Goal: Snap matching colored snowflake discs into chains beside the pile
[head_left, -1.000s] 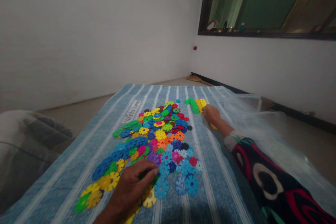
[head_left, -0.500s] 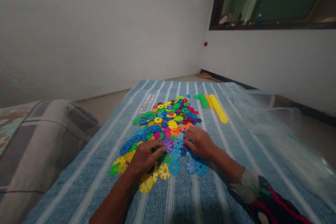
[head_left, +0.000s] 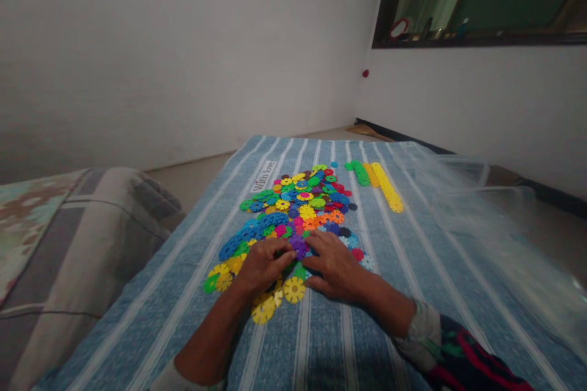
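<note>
Flower-shaped discs (head_left: 306, 212) lie in a loose, many-coloured pile on the striped cloth (head_left: 321, 342), spreading beyond both our hands. At the near left edge, yellow discs (head_left: 221, 278) overlap a green one (head_left: 211, 283). Our left hand (head_left: 263, 264) is curled, thumb toward forefinger; we cannot tell whether it grips anything. Just right of its fingertips, a purple disc (head_left: 299, 247) lies between our hands, close to both, so neither is clearly nearer; being round, it has no long axis. On our side of it lies a yellow, petal-notched disc (head_left: 294, 289). Our right hand (head_left: 337, 264) is loosely spread, palm down over the pile. Farther right and beyond, a yellow row (head_left: 386, 187) slants toward us, well apart from both hands.
</note>
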